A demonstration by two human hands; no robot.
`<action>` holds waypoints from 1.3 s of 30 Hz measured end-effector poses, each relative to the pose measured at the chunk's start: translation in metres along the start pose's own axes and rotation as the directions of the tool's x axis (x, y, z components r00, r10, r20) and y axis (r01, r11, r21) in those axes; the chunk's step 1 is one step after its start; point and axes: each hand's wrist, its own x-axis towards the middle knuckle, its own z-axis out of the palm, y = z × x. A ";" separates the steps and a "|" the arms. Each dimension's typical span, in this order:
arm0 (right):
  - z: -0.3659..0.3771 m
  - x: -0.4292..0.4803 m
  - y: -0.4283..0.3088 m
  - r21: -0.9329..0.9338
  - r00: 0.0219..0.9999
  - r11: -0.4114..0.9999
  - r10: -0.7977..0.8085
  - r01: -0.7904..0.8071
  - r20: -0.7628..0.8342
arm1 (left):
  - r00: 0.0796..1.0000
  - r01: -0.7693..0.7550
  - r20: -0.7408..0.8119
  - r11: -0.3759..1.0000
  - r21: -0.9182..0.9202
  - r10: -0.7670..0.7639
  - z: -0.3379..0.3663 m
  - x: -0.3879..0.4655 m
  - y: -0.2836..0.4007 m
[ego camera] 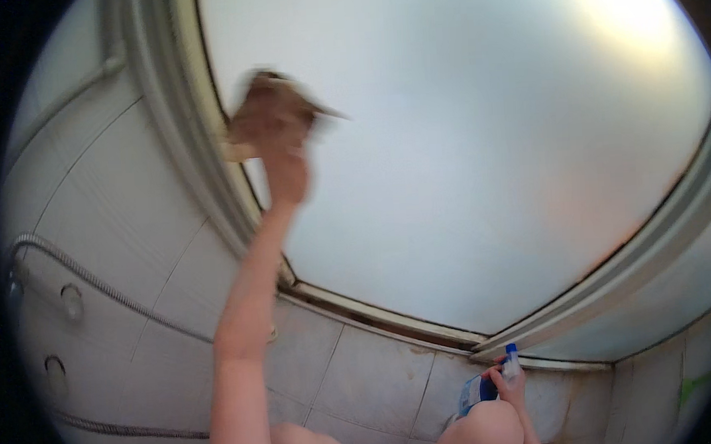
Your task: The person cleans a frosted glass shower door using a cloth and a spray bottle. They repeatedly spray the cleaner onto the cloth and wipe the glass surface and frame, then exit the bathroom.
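Note:
My left hand point(283, 165) is raised at the upper left, blurred, against the left edge of a frosted glass panel point(424, 158). It grips a brownish cloth or pad point(268, 106), too blurred to name exactly. Low on the right, beside my knee, my right hand point(508, 383) holds a spray bottle point(476, 393) with a blue body, a label and a white-and-blue spray head. The bottle is tilted, and my knee hides its lower part.
A pale metal frame point(391, 322) with dark grime borders the glass. On the left tiled wall point(107, 193) are a flexible metal shower hose point(106, 289) and pipe fittings point(71, 302). Stained grey floor tiles point(369, 372) lie below, and my knees are at the bottom.

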 end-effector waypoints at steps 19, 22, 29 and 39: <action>-0.044 -0.020 0.013 0.116 0.991 0.991 0.081 -0.069 -0.103 | 0.598 -0.772 0.047 0.591 -0.235 0.800 0.094 0.041 0.329; -0.047 -0.006 0.022 0.009 0.985 0.998 0.065 -0.065 -0.159 | 0.790 -0.599 0.112 0.798 -0.068 0.603 0.056 0.196 0.368; -0.040 0.015 0.044 0.049 0.998 0.998 0.035 -0.032 -0.055 | 0.837 -0.535 -0.178 0.842 -0.071 0.517 0.103 0.277 0.437; -0.037 0.002 0.011 0.054 0.993 0.993 0.104 -0.101 -0.062 | 0.659 -0.733 -0.260 0.680 -0.013 0.706 0.120 0.139 0.424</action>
